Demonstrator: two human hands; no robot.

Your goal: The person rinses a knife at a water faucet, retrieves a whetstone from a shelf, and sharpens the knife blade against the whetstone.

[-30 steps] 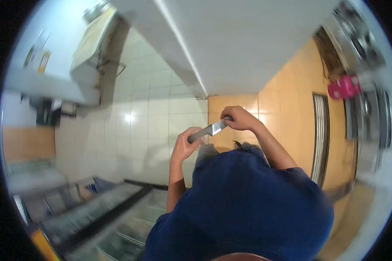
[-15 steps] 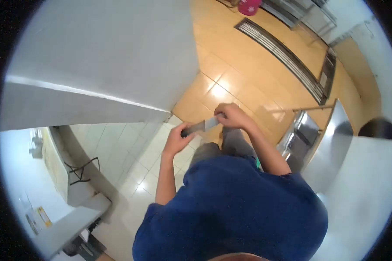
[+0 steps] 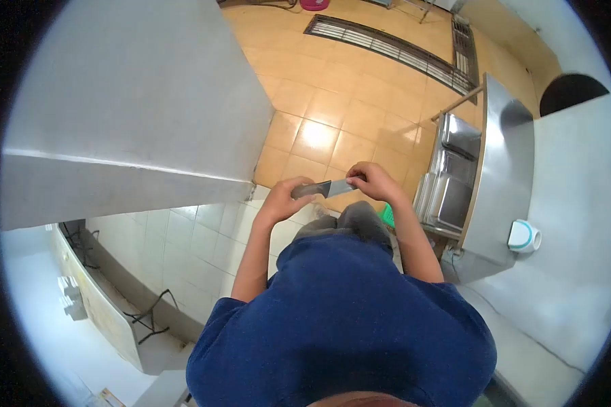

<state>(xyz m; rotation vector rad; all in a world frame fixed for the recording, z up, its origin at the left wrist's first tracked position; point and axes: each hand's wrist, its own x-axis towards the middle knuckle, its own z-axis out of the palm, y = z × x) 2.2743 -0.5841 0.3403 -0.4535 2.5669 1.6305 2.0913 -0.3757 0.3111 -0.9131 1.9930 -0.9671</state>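
Both of my hands hold what looks like a knife (image 3: 338,188) in front of my waist, above my legs. Its pale grey, flat, blade-like part shows between the hands. My left hand (image 3: 286,200) is closed around the wide dark part at the left, the thumb along its lower side. At the other end, my right hand (image 3: 372,181) pinches a short dark part between thumb and fingers. The fingers cover much of both ends, so I cannot tell whether the dark left part is a handle or a cover.
A grey wall (image 3: 136,81) juts out at the left. On the right, metal trays (image 3: 455,197) sit under a steel table (image 3: 499,163) with a white-and-blue roll-like thing (image 3: 524,236) near it. A floor grate (image 3: 394,51) crosses the orange tiles. A white folding table (image 3: 102,298) stands lower left.
My view has turned and moved forward, bringing the steel table and trays closer. Both hands keep hold of the knife, which is now more level.
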